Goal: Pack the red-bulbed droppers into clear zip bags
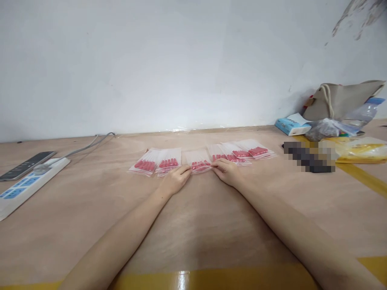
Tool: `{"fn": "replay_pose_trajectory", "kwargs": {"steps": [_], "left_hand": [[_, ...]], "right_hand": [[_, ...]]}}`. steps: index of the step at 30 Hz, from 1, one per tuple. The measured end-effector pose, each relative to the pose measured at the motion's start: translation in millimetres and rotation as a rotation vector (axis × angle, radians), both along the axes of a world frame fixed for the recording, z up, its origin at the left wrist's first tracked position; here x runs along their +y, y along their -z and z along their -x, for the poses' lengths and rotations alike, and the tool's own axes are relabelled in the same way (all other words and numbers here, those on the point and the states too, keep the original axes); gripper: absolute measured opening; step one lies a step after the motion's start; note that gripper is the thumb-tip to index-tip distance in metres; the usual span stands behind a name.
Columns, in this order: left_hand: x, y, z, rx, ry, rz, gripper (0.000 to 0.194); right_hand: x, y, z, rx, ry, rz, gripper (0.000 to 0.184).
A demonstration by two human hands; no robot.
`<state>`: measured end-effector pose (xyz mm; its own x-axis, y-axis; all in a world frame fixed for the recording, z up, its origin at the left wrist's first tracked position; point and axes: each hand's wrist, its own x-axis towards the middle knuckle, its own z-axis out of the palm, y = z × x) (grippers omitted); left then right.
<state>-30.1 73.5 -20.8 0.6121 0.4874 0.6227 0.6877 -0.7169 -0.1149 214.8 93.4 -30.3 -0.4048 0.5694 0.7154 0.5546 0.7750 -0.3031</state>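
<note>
Several small clear zip bags holding red pieces lie in a row across the wooden table (pixel 193 225). My left hand (pixel 175 179) and my right hand (pixel 227 170) reach forward, one at each side of the middle bag (pixel 199 162). Both hands pinch that bag's near corners with curled fingers. Two bags (pixel 157 162) lie to the left of my left hand. Three overlapping bags (pixel 242 151) lie to the right of my right hand.
A white power strip (pixel 27 184) with a grey cable and a dark remote (pixel 26 165) lie at the far left. At the right stand a beige tote bag (pixel 344 100), a blue-white box (pixel 292 125), plastic bags and a yellow packet (pixel 361 151). Yellow tape runs along the near edge.
</note>
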Motion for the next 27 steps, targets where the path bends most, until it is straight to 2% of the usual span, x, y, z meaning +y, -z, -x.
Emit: {"fn": "replay_pose_trajectory", "kwargs": {"steps": [6,9,20,27], "left_hand": [[2,1.5,0,-0.037,0.002,-0.037,0.024],[1,1.0,1,-0.012,0.008,-0.052,0.023],[0,-5.7,-1,0.044,0.021,-0.066,0.021],[0,-5.1,-1,0.029,0.025,-0.094,0.021]], "right_hand": [[2,-2.8,-2,-0.248,0.118,-0.220,0.024],[0,-7.9,-1,-0.357,0.128,-0.301,0.027],[-8,-13.1,-1,-0.448,0.179,-0.382,0.027],[-7,-15.3,37,-0.473,0.121,-0.428,0.026]]}}
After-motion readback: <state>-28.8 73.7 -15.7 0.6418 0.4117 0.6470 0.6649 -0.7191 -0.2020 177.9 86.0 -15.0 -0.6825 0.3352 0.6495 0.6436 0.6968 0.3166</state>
